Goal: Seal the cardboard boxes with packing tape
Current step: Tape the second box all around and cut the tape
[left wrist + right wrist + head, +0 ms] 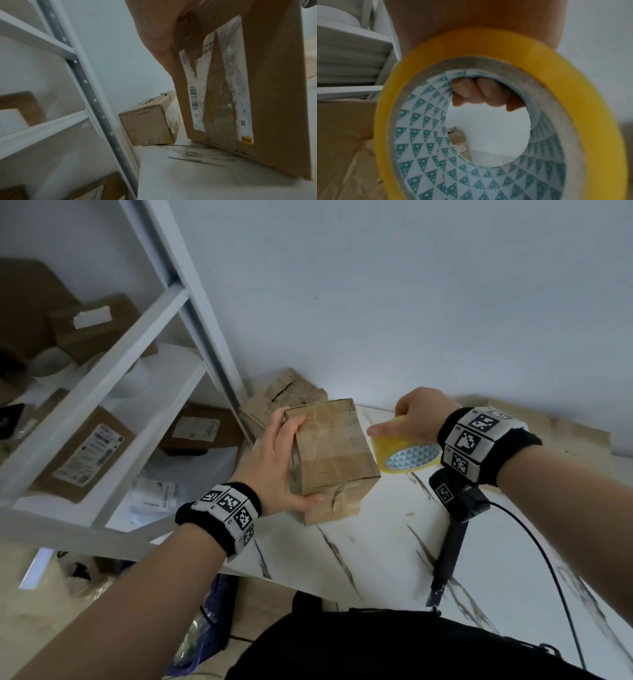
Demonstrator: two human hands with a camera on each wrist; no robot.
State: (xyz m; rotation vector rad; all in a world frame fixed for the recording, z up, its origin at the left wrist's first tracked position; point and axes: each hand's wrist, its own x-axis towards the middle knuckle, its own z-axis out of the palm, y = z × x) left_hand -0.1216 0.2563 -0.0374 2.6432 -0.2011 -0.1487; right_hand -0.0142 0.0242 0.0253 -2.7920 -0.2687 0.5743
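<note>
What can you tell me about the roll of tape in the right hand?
The tape roll is yellow and translucent, wound on a cardboard core whose inside is printed with teal triangles on white. The right hand holds it above the marble-look table, fingers hooked through the core, just right of the cardboard box.

A plain pale wall rises behind a white marble-look table. On the left stands a white metal shelf rack, and beige flooring shows beneath it.
</note>
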